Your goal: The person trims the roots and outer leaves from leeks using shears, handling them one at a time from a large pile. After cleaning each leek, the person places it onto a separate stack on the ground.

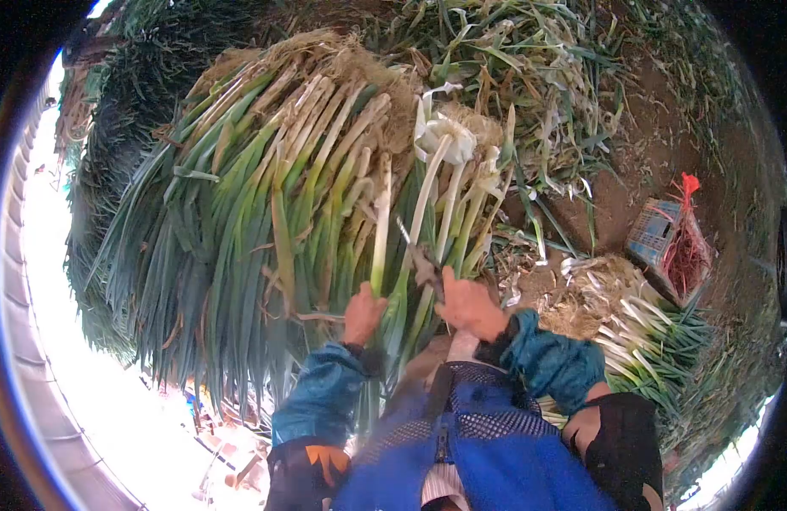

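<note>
My left hand (365, 313) is closed around the green part of a long green onion (381, 226), whose white end points up and away from me. Close by on the right, my right hand (468, 308) grips a dark hand tool (425, 266) with a thin, pale, blade-like tip pointing up and left; its exact kind is unclear. A large heap of green onions (248, 221) lies in front and to the left, roots at the far side and leaves toward me. More stalks (449, 200) lie just beyond the tool, with crumpled white plastic (444, 136) over their far ends.
At the right lies a pile of cleaner green onions (644, 345), white stems and roots showing. Beyond it sits a blue crate (654, 228) beside a red mesh bag (688, 247). Peeled leaves and scraps (538, 94) cover the soil at the back.
</note>
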Tool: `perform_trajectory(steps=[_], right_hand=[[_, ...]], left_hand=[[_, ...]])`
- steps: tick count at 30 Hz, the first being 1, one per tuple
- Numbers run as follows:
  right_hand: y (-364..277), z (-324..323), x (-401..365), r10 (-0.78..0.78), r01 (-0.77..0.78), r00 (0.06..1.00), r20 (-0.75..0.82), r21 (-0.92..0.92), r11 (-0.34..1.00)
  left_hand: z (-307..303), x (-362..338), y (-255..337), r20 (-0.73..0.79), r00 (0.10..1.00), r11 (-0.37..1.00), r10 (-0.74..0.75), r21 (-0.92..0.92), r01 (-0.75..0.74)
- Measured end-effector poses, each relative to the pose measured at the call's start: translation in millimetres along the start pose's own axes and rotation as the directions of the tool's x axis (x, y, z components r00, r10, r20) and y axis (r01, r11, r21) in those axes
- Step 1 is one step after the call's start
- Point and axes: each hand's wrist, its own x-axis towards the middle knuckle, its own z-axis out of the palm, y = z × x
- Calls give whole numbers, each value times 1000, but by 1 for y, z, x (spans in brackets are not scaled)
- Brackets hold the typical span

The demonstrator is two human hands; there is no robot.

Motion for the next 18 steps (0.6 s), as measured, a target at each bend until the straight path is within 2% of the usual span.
perform_trajectory(steps=[3,4,5,6,9,10,13,14,16,18], right_hand=[[4,1,24,24,-24,999,-36,-4,1000],[3,3,21,10,-11,999,-40,-7,1000],[3,6,16,-1,0,999,-43,-9,1000],[8,11,2,-132,135,989,-60,37,990],[-14,14,-25,-26,26,998,65,-5,1000],[-8,21,-24,-105,105,993,49,-2,994],[-13,28,18,-17,16,1000,-10,-99,995],[-13,25,35,-58,51,996,-62,-111,992],[-12,20,74,-14,0,992,-124,-112,994],[-6,22,90,-17,-1,984,-178,-99,995]], left_hand=[[15,-26,-15,18,1000,997,18,-72,-17],[16,-32,-18,79,995,983,-58,-168,70],[18,-36,-21,69,996,978,-56,-196,69],[21,-39,-24,61,997,972,-54,-227,67],[28,-44,-33,75,994,955,-76,-280,94],[30,-44,-36,90,992,952,-88,-286,110],[32,-48,-36,52,995,949,-85,-299,97],[31,-48,-36,71,992,942,-100,-313,117],[29,-48,-37,111,986,928,-124,-338,155],[29,-49,-38,102,991,895,-90,-427,126]])
